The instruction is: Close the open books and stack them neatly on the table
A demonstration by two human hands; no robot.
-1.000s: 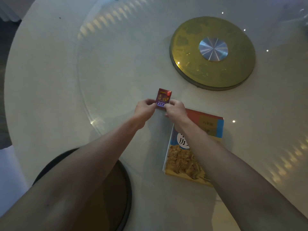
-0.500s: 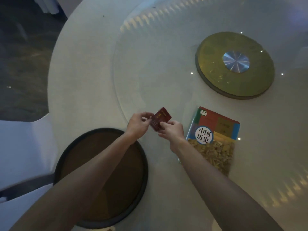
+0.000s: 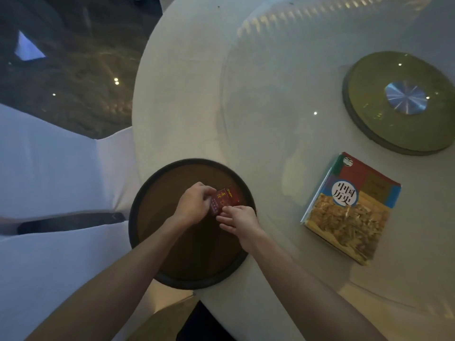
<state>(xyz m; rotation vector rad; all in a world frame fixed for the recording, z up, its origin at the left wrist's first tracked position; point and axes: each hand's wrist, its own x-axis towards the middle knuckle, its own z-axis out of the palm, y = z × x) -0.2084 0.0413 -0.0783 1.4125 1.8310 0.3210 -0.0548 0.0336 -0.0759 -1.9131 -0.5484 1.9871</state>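
Note:
A small dark red booklet with gold lettering is held over the round dark tray. My left hand grips its left edge with fingers curled around it. My right hand pinches its lower right corner between thumb and fingertips. A closed textbook with a red, blue and yellow cover and a white circle of characters lies flat on the white round table, to the right of my hands and apart from them.
A round gold disc with a silver hub sits at the table's centre under a glass turntable. White-covered chairs stand at the left, close to the table's edge. Dark floor lies beyond them.
Both hands have carried the small red booklet toward me and left, from over the glass beside the textbook to over the dark tray. The view has swung left. The textbook has stayed put.

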